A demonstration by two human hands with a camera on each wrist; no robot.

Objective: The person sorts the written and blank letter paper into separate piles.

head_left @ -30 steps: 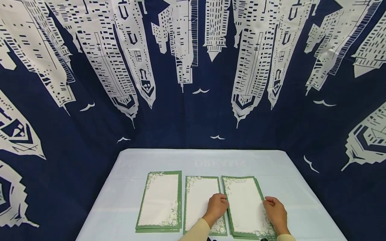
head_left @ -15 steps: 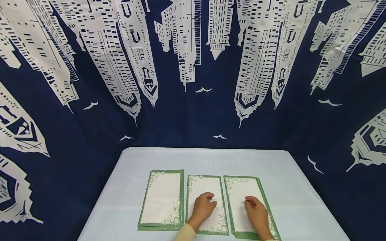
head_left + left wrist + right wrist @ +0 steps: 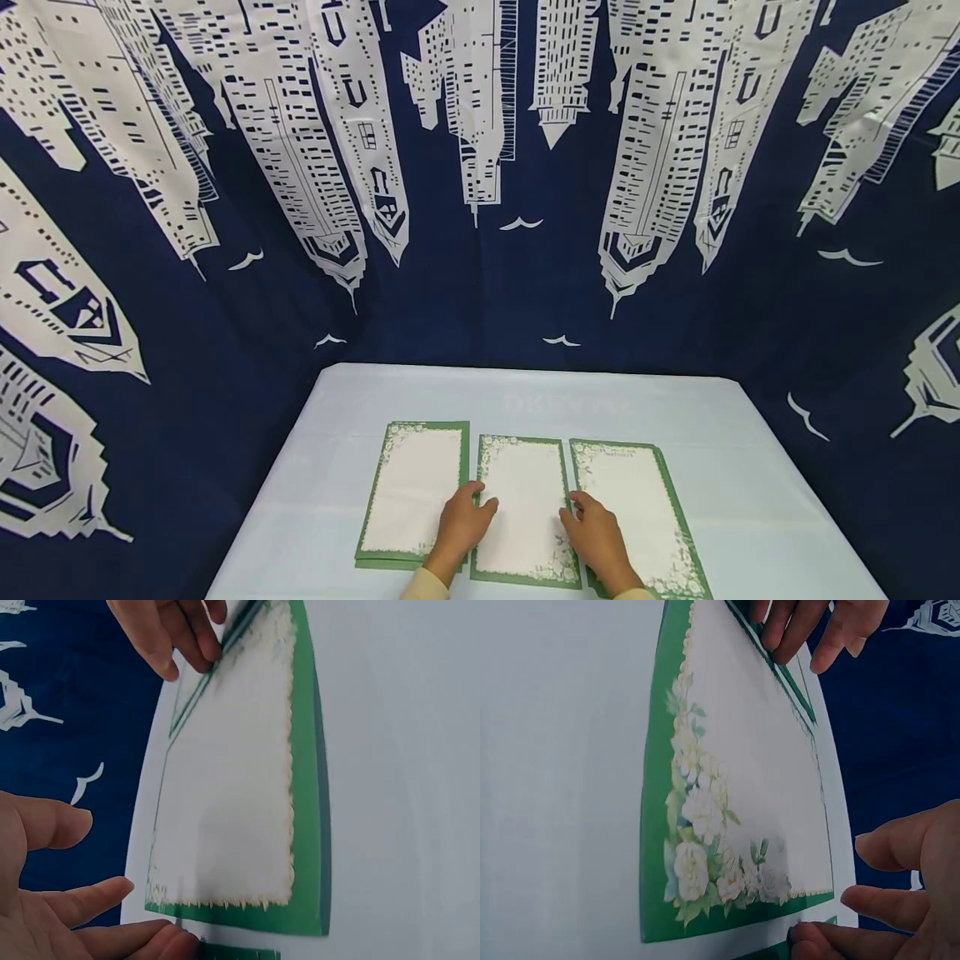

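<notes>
Three portrait sheets of floral stationery paper with green borders lie in a row. The middle sheet (image 3: 525,512) has a hand at each long side. My left hand (image 3: 461,521) is at its left edge, over the gap beside the left stack of sheets (image 3: 416,492). At the right edge is my right hand (image 3: 597,533), overlapping the right stack of sheets (image 3: 637,508). In the left wrist view, thumb and forefinger of the left hand (image 3: 67,892) stand apart, its lower fingertips by the paper's border. The right hand (image 3: 900,892) is spread similarly in its wrist view.
The sheets lie on a pale blue-white cloth-covered table (image 3: 337,467). Behind and at both sides hangs a dark blue curtain (image 3: 480,308) printed with white buildings and birds. Green edges of lower sheets peek out beneath the left and right stacks.
Both hands have moved left, from the sides of the right stack, across the sheets, to the sides of the middle sheet. The sheets keep their arrangement while the head view shifts slightly.
</notes>
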